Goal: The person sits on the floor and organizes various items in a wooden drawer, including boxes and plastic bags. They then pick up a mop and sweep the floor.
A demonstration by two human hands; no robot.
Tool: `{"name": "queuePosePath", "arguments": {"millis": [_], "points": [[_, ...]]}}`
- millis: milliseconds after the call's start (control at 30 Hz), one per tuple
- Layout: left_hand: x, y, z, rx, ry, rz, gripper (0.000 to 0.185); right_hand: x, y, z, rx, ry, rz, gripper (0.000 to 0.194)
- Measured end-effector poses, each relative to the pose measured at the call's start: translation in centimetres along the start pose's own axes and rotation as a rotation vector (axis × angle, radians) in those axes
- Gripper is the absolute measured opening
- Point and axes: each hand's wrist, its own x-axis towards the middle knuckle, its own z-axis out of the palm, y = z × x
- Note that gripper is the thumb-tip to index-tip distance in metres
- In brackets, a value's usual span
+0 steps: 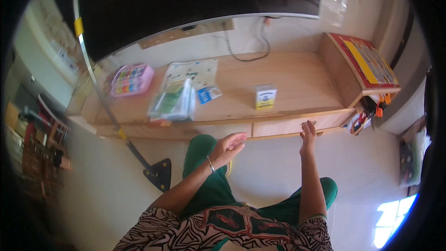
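My left hand [228,148], with a bangle on the wrist, hovers above my left knee in front of the low wooden TV unit [296,80]. It is empty, thumb and fingers apart. My right hand [308,139] is raised before a drawer front [278,127], its fingertips over the drawer's handle [313,123]; whether they touch cannot be told. Nothing shows in that hand. Between the hands, farther back, a small white and yellow box [265,97] stands upright on the unit's top. To its left lie a blue and white packet [208,95] and a clear plastic bag with green contents [172,101].
A pink case [132,80] and a printed sheet [191,71] lie on the unit's left part. A long-handled mop with a triangular head [160,174] leans at left. A large TV [209,0] hangs above, a cable [244,59] below it. A raised shelf [336,64] stands right.
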Motion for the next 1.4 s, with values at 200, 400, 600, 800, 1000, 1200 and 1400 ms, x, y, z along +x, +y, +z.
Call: {"name": "queuePosePath", "arguments": {"millis": [200, 400, 600, 800, 1000, 1200, 1400], "points": [[-8.2, -0.4, -6.9, -0.011, 0.213, 0.073, 0.032, -12.2, -1.5, 6.2, -0.386, -0.468, 0.136, 0.031], [-11.6, -1.3, -8.3, 0.067, 0.241, 0.229, 0.031, -17.3, -4.1, 14.6, -0.573, -0.997, -0.156, 0.033], [-15.7, -0.7, -10.5, 0.062, 0.346, 0.134, 0.031, -18.2, -1.3, 19.1, -0.655, -1.018, -0.298, 0.028], [-17.9, -0.3, -16.5, 0.048, 0.537, 0.117, 0.030, -16.2, -0.9, 23.8, -0.574, -0.859, -0.564, 0.024], [-18.8, -2.6, -19.6, 0.144, 0.637, 0.041, 0.029, -11.1, 0.5, 31.9, -0.727, -0.766, -1.055, 0.036], [-18.3, -4.0, -21.0, 0.091, 0.642, 0.035, 0.028, -7.8, 3.5, 38.2, -1.151, -0.588, -0.972, 0.054], [-16.9, -3.8, -21.3, 0.072, 0.640, 0.018, 0.027, -6.4, 4.0, 38.2, -1.311, -0.537, -1.013, 0.060]]}}
